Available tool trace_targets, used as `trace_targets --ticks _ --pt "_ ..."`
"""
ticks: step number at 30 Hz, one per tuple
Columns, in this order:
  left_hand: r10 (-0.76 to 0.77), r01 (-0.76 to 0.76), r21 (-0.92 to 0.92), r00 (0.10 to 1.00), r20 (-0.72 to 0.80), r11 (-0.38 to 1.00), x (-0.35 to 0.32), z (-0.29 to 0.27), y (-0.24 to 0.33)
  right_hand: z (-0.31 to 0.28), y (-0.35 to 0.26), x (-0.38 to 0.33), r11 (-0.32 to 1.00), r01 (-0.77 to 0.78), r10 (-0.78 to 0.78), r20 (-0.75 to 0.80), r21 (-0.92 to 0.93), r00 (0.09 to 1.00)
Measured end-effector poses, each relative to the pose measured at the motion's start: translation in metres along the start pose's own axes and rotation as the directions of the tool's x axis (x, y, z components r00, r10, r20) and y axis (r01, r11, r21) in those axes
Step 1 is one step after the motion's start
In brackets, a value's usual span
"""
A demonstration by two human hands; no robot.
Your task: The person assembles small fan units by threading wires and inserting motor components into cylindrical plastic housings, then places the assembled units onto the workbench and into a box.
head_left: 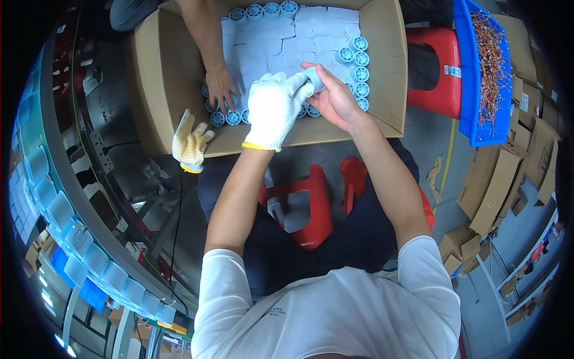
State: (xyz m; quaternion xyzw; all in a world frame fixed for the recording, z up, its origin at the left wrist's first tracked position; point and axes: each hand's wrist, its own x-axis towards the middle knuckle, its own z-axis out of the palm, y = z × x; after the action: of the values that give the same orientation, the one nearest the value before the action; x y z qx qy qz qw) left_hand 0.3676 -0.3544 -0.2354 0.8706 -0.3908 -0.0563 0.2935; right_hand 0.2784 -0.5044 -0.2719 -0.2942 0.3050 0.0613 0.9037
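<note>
My right hand is bare, its thumb and fingers closed round a small white cylinder. My left hand, in a white knit glove with a yellow cuff, has its fingers bent against the cylinder's left side. Both hands are above an open cardboard box. Inside it, a layer of pale, white-covered pieces fills the middle. Cylinders with light-blue ribbed ends line parts of the box's edges. Some near-side ones are hidden behind my hands.
Another person's hand reaches into the box's left side, touching cylinders. A loose glove hangs over its near left edge. Right stand a red stool and a blue tray of wires. Left runs a line of light-blue holders.
</note>
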Motion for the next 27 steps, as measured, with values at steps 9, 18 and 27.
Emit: trace_targets --ticks 9,18,27 --pt "0.032 -0.035 -0.149 0.999 -0.024 0.988 0.002 -0.003 -0.003 0.004 -0.001 -0.002 1.0 0.013 -0.012 -0.013 0.027 1.0" --pt "-0.326 0.368 -0.724 0.922 0.207 0.583 0.005 -0.006 -0.007 0.007 -0.009 -0.006 0.994 0.031 -0.032 0.009 0.107 0.999" --pt "-0.227 0.517 -0.759 0.856 0.465 0.397 0.007 0.006 -0.018 0.015 -0.001 -0.009 0.986 -0.01 0.003 0.046 0.165 0.999"
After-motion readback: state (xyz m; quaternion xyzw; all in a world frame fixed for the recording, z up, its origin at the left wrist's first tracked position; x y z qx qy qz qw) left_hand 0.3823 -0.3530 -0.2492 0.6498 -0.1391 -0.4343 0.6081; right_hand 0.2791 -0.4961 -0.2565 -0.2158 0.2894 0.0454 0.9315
